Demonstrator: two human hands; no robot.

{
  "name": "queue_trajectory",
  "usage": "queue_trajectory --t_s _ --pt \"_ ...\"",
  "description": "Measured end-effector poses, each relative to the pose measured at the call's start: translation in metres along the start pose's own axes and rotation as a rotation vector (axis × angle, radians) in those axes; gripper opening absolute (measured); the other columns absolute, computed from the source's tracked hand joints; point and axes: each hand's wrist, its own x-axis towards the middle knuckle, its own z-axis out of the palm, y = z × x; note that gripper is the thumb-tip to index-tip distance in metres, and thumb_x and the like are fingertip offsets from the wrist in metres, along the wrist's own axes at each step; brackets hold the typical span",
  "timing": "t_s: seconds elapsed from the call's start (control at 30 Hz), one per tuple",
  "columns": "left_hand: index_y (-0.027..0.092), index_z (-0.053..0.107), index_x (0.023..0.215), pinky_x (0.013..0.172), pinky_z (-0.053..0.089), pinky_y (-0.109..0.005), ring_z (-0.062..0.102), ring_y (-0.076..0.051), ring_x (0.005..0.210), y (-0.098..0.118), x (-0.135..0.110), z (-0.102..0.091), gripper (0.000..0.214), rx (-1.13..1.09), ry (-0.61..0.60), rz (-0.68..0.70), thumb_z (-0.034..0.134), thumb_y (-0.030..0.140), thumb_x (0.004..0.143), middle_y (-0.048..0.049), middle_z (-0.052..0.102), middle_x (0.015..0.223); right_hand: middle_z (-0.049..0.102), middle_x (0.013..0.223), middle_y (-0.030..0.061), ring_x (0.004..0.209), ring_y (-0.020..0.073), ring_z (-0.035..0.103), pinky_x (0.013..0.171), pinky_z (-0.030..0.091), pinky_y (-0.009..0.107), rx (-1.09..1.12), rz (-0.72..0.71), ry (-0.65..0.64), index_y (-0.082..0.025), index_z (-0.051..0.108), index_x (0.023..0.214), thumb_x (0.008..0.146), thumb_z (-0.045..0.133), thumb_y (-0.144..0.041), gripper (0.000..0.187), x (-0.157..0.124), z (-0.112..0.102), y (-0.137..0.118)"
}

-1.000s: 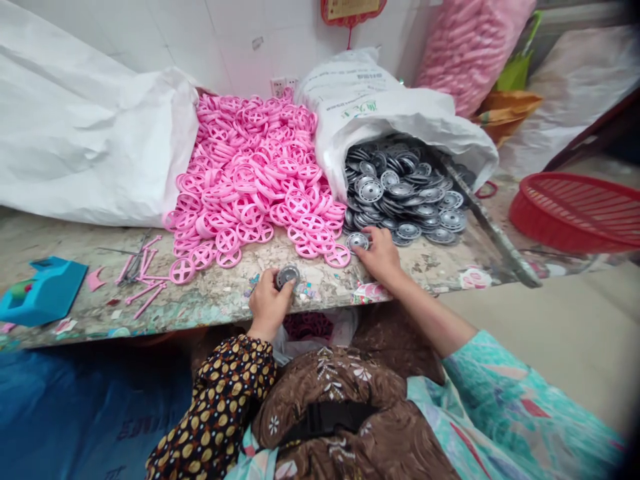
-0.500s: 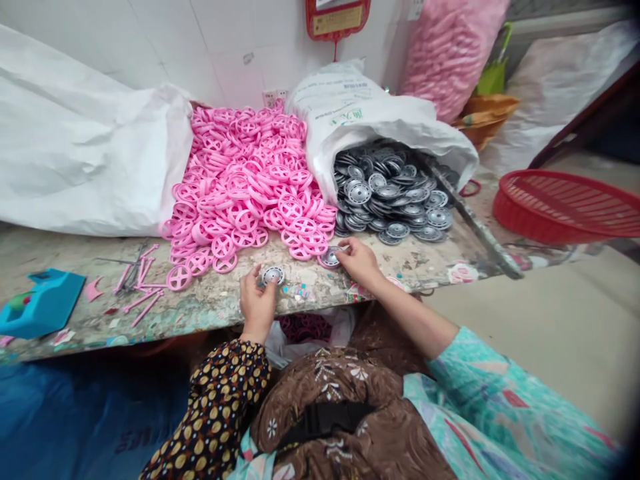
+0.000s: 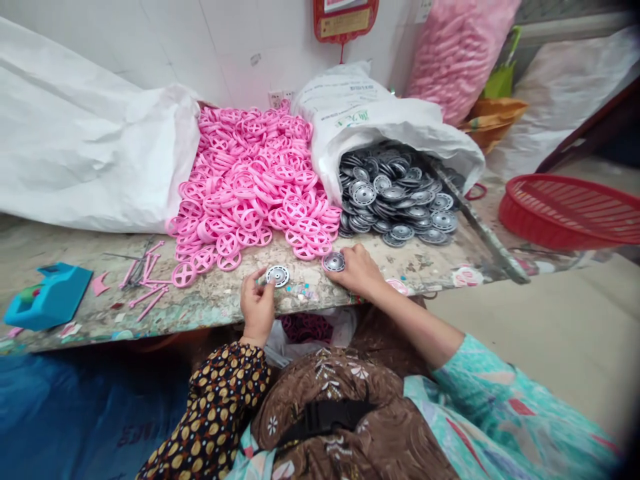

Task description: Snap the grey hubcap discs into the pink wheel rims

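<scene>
Dotted left sleeve (image 3: 215, 407), turquoise right sleeve (image 3: 500, 407)

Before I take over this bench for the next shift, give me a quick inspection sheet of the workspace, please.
surface: chipped, stained bench top, flecked with small scraps
job's things: heap of pink spoked plastic rings; white sack spilling silver-grey hubcap-like discs
clutter: pink plastic sprue runners; blue plastic piece
hands: left hand touching one disc; right hand touching another disc
cables: nothing seen
surroundings: red plastic basket; bulging sack of pink items; white tiled wall
</scene>
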Motion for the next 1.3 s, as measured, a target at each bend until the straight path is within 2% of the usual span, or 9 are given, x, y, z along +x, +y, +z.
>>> queue_trajectory --t_s 0.1,0.23,0.33,0.57,0.83,0.97,1.07,1.17,1.3 --pt "0.017 0.054 0.11 0.052 0.045 -0.021 0.054 -0.009 0.059 0.013 -0.016 0.004 0.042 -0.228 -0.169 -0.161 0.062 0.038 0.075 -0.0021 0.059 0.085 0.051 0.099 0.0116 0.091 0.0259 0.052 0.076 0.041 0.034 0.044 -0.134 -0.048 -0.016 0.055 0.105 0.073 0.059 -0.052 0.049 -0.02 -0.009 -0.006" --pt "0.019 0.049 0.116 0.058 0.052 -0.026 0.06 -0.012 0.064 0.033 -0.035 0.016 0.053 -0.51 -0.582 -0.519 0.07 0.037 0.07 -0.0008 0.061 0.083 0.051 0.103 0.0118 0.092 0.0252 0.051 0.076 0.041 0.035 0.152 -0.351 -0.057 -0.015 0.05 0.112 0.074 0.061 -0.04 0.047 -0.05 -0.017 -0.025" --pt "0.017 0.056 0.103 0.063 0.054 -0.026 0.061 -0.013 0.075 0.041 -0.041 0.018 0.043 -0.673 -0.7 -0.6 0.074 0.031 0.067 -0.0024 0.062 0.091 0.051 0.106 0.0113 0.094 0.0243 0.05 0.079 0.042 0.036 0.315 -0.427 -0.105 -0.015 0.048 0.116 0.07 0.066 -0.029 0.051 -0.059 -0.02 -0.034" --pt "0.019 0.055 0.101 0.054 0.052 -0.022 0.063 -0.012 0.067 0.042 -0.044 0.007 0.043 -0.681 -0.738 -0.55 0.076 0.032 0.066 -0.0011 0.063 0.089 0.06 0.086 0.0014 0.077 0.0149 0.054 0.071 0.044 0.029 1.09 -0.284 -0.393 -0.019 0.056 0.1 0.081 0.057 -0.036 0.025 -0.05 -0.019 -0.028" --pt "0.017 0.054 0.098 0.044 0.048 -0.022 0.059 -0.01 0.05 0.04 -0.048 0.009 0.04 -0.501 -0.67 -0.441 0.07 0.039 0.07 0.0005 0.063 0.076 0.057 0.07 -0.0036 0.063 0.0115 0.052 0.06 0.041 0.024 1.441 0.005 -0.342 -0.02 0.054 0.084 0.069 0.069 -0.035 0.026 -0.057 0.002 -0.04" --pt "0.019 0.055 0.104 0.067 0.052 -0.025 0.062 -0.013 0.075 0.04 -0.049 0.011 0.042 -0.455 -0.52 -0.308 0.072 0.033 0.069 -0.001 0.064 0.092 0.056 0.07 -0.0057 0.059 0.0104 0.053 0.058 0.045 0.024 1.709 0.213 -0.45 -0.022 0.048 0.085 0.062 0.075 -0.03 0.037 -0.061 0.002 -0.045" --pt "0.019 0.058 0.105 0.09 0.045 -0.028 0.058 -0.016 0.1 0.037 -0.052 0.013 0.036 -0.472 -0.484 -0.219 0.069 0.031 0.073 -0.003 0.064 0.106 0.058 0.083 -0.0031 0.074 0.0133 0.059 0.069 0.05 0.029 1.885 0.28 -0.543 -0.023 0.045 0.086 0.058 0.076 -0.025 0.042 -0.068 0.001 -0.053" --pt "0.019 0.059 0.106 0.091 0.044 -0.03 0.059 -0.017 0.1 0.032 -0.051 0.012 0.033 -0.519 -0.492 -0.27 0.061 0.038 0.08 -0.0046 0.065 0.107 0.057 0.091 -0.0003 0.08 0.0145 0.058 0.07 0.05 0.029 1.761 0.186 -0.562 -0.023 0.047 0.092 0.064 0.073 -0.029 0.039 -0.074 0.004 -0.057" --pt "0.02 0.058 0.111 0.09 0.044 -0.03 0.058 -0.018 0.101 0.033 -0.044 0.003 0.037 -0.45 -0.524 -0.216 0.058 0.042 0.081 -0.0056 0.064 0.111 0.056 0.095 0.0024 0.079 0.0142 0.054 0.069 0.047 0.029 1.257 -0.012 -0.243 -0.022 0.05 0.107 0.071 0.069 -0.033 0.042 -0.071 0.0 -0.049"
